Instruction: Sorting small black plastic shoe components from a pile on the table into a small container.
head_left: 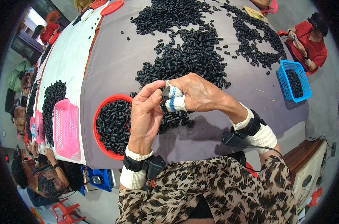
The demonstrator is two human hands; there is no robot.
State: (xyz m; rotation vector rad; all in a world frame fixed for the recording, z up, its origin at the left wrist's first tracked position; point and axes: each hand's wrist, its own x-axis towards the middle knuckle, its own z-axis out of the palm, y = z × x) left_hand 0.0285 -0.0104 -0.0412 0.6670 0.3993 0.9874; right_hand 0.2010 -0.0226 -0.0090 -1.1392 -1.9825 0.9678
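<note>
Pinching small blk part (166, 92), L hand (145, 114) held it beside R hand (201, 92) over worktop (113, 63); R grip partly hidden, couldn't tell. Red basin (115, 98) w/ blk pcs (111, 127) stood nearby.

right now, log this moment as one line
left hand: pinching small dark piece | right hand: curled, wrapped fingers alongside | red basin: holds black pieces

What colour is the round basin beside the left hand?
The round basin is red, best seen in the head view.
</note>
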